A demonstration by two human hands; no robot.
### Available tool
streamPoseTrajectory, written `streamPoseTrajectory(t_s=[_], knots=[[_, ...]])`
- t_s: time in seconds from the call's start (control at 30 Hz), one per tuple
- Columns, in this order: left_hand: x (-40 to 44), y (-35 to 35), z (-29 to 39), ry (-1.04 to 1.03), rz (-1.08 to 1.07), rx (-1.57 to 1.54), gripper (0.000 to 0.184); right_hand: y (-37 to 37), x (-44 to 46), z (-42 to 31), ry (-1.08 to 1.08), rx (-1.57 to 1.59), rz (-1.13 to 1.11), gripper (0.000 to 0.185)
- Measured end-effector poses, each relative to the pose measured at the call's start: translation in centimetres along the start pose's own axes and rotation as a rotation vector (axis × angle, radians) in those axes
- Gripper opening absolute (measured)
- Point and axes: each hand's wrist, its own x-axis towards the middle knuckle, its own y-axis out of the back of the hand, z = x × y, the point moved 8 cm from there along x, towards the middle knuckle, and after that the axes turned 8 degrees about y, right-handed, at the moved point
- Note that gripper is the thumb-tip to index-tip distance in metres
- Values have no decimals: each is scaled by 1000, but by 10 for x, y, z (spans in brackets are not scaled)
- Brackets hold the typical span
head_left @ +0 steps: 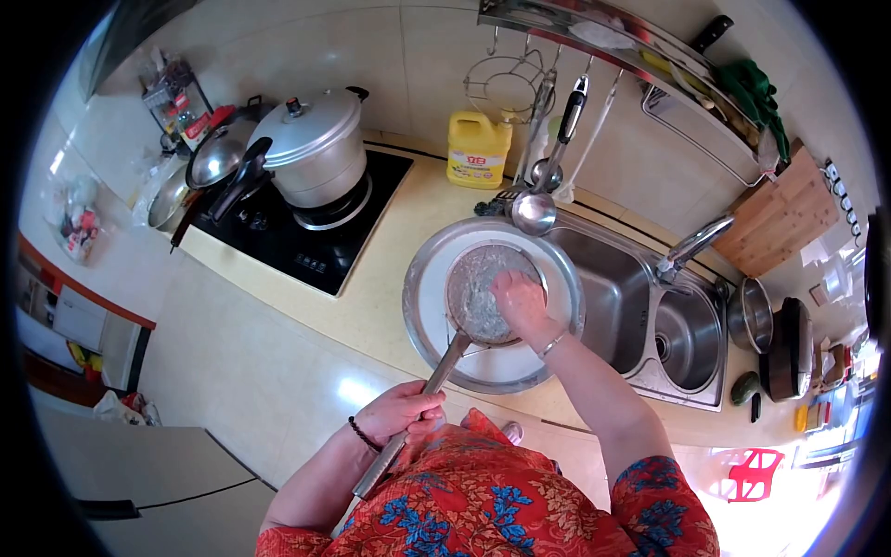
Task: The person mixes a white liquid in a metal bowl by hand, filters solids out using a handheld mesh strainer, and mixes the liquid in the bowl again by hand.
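A round mesh strainer (478,288) with a long metal handle rests over a wide metal basin (422,320) that holds whitish liquid. My left hand (404,410) is wrapped round the strainer's handle, close to my body. Inside the strainer lies a wet, greyish-white mass. My right hand (522,299) reaches into the strainer from the right and touches this mass with its fingers curled in. Whether anything is pinched between those fingers is hidden.
Left of the basin, a pressure cooker (316,153) stands on a black cooktop (320,269). Behind are a yellow jug (478,148) and hanging ladles (535,212). To the right are a double sink (599,288), a faucet (694,247) and a cutting board (778,213).
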Motion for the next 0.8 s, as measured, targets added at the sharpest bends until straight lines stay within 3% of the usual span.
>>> streamPoseTrajectory(t_s=[0.07, 0.27, 0.43, 0.53, 0.63, 0.8], knots=[[0, -1, 1, 4, 2, -2, 14, 1, 1, -3, -14, -11, 23, 5], [3, 12, -3, 65, 62, -70, 12, 16, -16, -28, 245, 30, -45, 11], [20, 11, 0, 63, 58, -119, 10, 25, -20, 18, -233, 348, -228, 13], [33, 3, 0, 103, 29, -132, 11, 5, -28, 17, -229, 253, -343, 17], [41, -1, -1, 113, -4, -131, 11, -12, -33, 26, -191, 151, -174, 19], [48, -3, -6, 143, -71, -144, 11, -25, -22, 2, -142, 34, -214, 28]])
